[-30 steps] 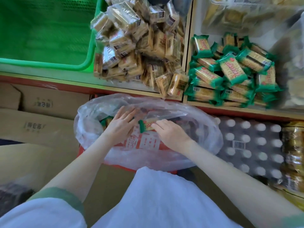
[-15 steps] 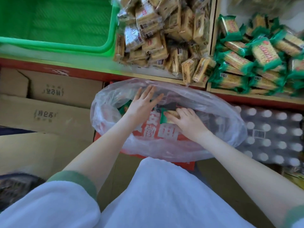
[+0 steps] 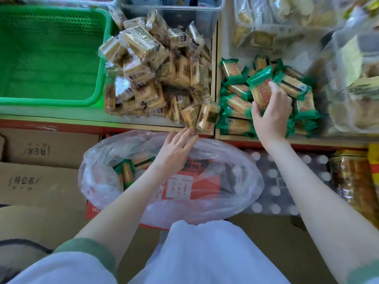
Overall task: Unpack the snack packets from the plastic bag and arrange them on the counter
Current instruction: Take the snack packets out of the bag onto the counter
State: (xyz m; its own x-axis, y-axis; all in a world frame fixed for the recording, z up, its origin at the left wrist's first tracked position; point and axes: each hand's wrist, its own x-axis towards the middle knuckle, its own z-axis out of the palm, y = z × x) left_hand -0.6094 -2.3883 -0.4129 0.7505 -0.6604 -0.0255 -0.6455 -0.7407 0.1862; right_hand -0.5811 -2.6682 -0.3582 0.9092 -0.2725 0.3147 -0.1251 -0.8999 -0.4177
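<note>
Shop counter [image 3: 51, 113] runs across the top of the view, split by a wooden divider [image 3: 215, 78] into bays. At its left end sits a green basket [image 3: 51, 58]. Below the counter's edge, the clear plastic bag [image 3: 235, 191] lies open on a red printed box [image 3: 180, 189].

A heap of clear-wrapped biscuit packets [image 3: 155, 78] fills the bay left of the divider. The heap of green-wrapped packets [image 3: 235, 103] lies in the bay to its right.

The right hand [image 3: 270, 113] is over the green heap, fingers and thumb curled round 1 green packet [image 3: 260, 89], tilted, its lower end touching the heap. There may be a second packet under the palm, but that part is hidden. The left hand [image 3: 174, 152] hovers at the bag's far rim, fingers straight and close together, holding nothing. A few green packets in the bag [image 3: 126, 173] show at its left side.

The step in hand looks like setting the packet down. To do it well, lay it flat with its own kind, label up, back from the front edge so it cannot slide off. Let go only once it rests. Keep it right of the divider. Meanwhile the left hand could reach into the bag's left side, or pin the rim open.
</note>
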